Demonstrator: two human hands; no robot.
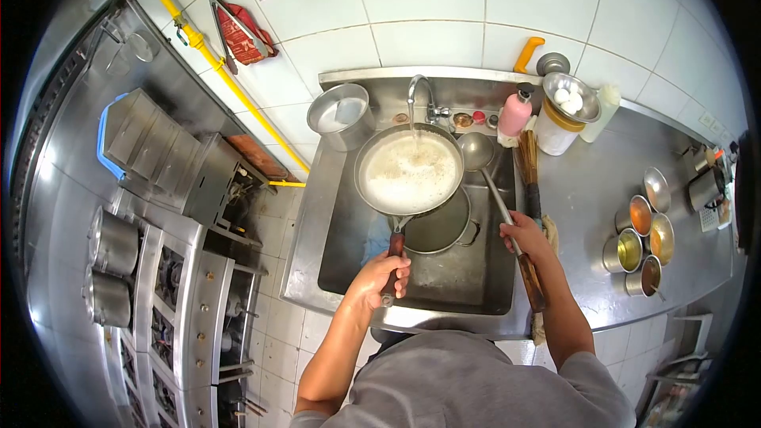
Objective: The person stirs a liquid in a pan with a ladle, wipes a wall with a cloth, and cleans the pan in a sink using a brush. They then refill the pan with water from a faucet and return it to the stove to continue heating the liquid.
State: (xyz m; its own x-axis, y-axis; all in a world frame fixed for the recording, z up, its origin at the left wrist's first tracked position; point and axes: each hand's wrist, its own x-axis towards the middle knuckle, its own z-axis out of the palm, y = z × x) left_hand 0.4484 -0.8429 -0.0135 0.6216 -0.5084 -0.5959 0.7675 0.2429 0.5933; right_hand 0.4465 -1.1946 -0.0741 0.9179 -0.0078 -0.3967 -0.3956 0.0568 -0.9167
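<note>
My left hand [379, 280] is closed around the handle of a wide pan [358, 184], which I hold over the sink [491, 285]. Water runs from the faucet [420, 91] into the pan, and pale, foamy liquid fills it. In my right hand [523, 235] is a long ladle [478, 150] with a wooden grip; its bowl is beside the pan's right rim. Below the pan, partly hidden by it, a round pot [444, 226] with a side handle sits in the basin. A blue cloth [376, 239] lies partly behind the pan handle.
A metal pot [341, 133] stands at the sink's back left corner. Along the right edge are a pink pump bottle [515, 115], a bamboo brush [528, 162] and a white tub [555, 133] under a bowl of eggs [572, 115]. Several metal cups [622, 250] stand farther right; stoves [170, 301] are left.
</note>
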